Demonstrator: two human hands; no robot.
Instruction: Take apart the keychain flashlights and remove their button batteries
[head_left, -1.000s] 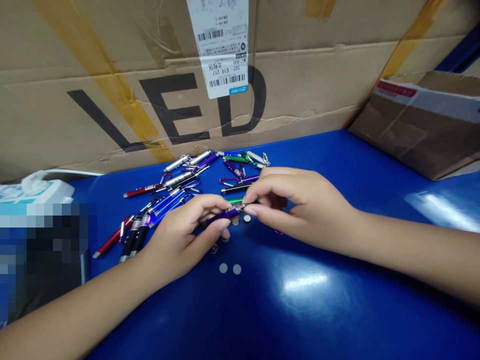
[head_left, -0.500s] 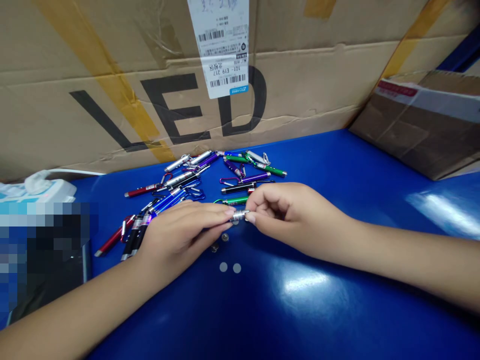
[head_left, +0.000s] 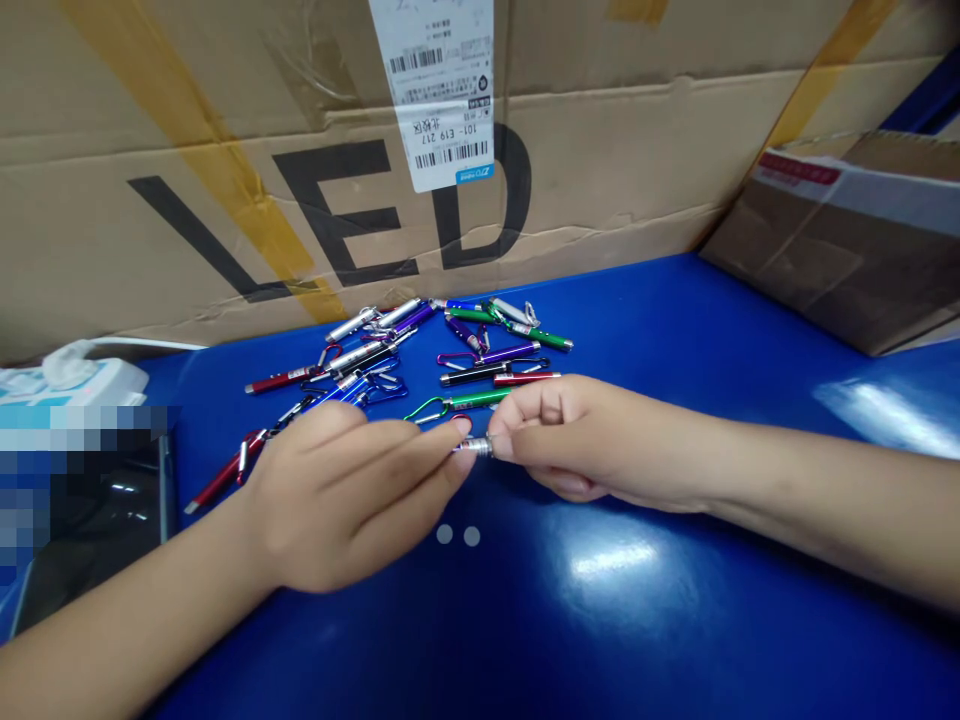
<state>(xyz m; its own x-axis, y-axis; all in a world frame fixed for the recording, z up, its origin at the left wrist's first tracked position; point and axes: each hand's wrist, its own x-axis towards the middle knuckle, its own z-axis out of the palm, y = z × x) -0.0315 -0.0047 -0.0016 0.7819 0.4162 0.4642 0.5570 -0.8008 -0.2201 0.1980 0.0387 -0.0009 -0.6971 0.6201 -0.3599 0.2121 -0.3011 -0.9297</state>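
Observation:
My left hand point(head_left: 345, 490) and my right hand point(head_left: 577, 440) meet fingertip to fingertip over the blue table point(head_left: 600, 620). Between them they pinch a small keychain flashlight point(head_left: 475, 446); only its silver end shows, the rest is hidden inside my left hand. Both hands are closed on it. Two small round button cells point(head_left: 457, 535) lie on the table just below the hands. Behind the hands lies a scattered pile of several keychain flashlights point(head_left: 420, 355) in red, blue, purple, green, black and silver, some with carabiner clips.
A large cardboard box point(head_left: 225, 180) printed "LED", with a shipping label point(head_left: 442, 100), stands along the back edge. A smaller cardboard box point(head_left: 840, 240) sits at the right. A white power strip point(head_left: 75, 380) and a dark phone point(head_left: 97, 540) lie at the left.
Both hands have slid slightly toward me and lifted the flashlight off the pile, uncovering more flashlights behind. The loose cells beside the fingers are no longer seen; the two below remain.

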